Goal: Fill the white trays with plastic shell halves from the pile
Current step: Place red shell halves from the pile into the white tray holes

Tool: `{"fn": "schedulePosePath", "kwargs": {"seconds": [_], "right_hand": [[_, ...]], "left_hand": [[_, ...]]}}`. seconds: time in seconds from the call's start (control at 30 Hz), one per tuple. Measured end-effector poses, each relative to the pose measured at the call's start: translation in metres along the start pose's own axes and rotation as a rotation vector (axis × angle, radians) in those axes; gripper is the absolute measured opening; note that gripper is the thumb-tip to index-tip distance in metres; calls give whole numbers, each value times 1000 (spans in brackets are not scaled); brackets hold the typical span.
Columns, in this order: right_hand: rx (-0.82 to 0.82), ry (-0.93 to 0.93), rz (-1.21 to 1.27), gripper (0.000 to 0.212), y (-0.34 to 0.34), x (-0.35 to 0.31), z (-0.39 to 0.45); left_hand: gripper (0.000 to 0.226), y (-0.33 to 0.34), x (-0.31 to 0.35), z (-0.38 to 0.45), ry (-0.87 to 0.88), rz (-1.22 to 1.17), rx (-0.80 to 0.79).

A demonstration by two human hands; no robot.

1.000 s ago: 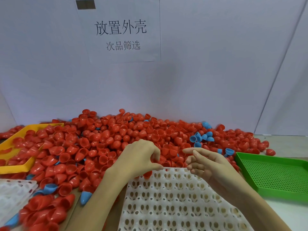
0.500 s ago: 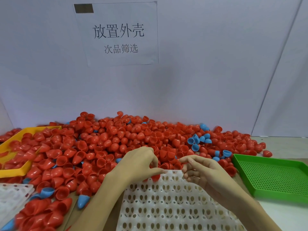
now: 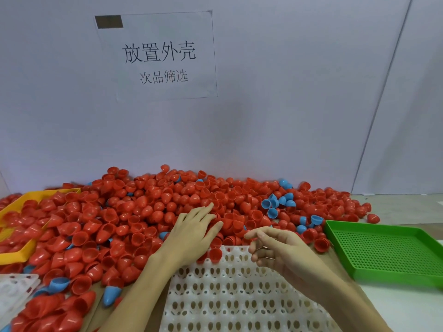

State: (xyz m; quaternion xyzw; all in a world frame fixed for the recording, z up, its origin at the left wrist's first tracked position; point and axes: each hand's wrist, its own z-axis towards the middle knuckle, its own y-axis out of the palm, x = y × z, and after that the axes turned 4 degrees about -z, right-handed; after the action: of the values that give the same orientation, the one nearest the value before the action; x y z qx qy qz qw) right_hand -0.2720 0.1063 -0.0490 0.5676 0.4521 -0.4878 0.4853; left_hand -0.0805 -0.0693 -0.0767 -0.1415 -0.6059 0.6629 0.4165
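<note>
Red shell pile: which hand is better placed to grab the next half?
Left, probably. The left hand already lies with fingers extended on the red shell pile; the right hand hovers over the white tray's far edge.

White tray (image 3: 239,295): near edge cut off by frame bottom. Second white tray (image 3: 14,291), yellow tray (image 3: 14,256): cut off at left. Right hand (image 3: 278,250): motion-blurred.

Small factory sorting/assembly station. Evidence: printed Chinese work-instruction sheet (image 3: 158,56) taped to plain white partition (image 3: 287,104) behind table; bulk pile of red and blue plastic shell halves (image 3: 143,212) along table's far edge; white cavity tray (image 3: 239,295) at near edge; green perforated tray (image 3: 388,250) right, yellow tray (image 3: 14,255) left.
</note>
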Motion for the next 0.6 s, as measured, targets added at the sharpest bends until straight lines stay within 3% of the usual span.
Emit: {"fn": "schedulePosePath", "kwargs": {"seconds": [0.27,0.43,0.53,0.6], "right_hand": [[-1,9,-13,28,-3,0,0],[23,3,-2,27,-6,1,2],[43,-3,6,27,-9,0,3],[43,-7,3,27,-10,0,3]], "left_hand": [[52,-7,2,4,25,77,50],[23,-32,6,-3,197,-151,227],[3,-43,16,-5,201,-270,369],[8,-44,24,-6,175,-393,432]]}}
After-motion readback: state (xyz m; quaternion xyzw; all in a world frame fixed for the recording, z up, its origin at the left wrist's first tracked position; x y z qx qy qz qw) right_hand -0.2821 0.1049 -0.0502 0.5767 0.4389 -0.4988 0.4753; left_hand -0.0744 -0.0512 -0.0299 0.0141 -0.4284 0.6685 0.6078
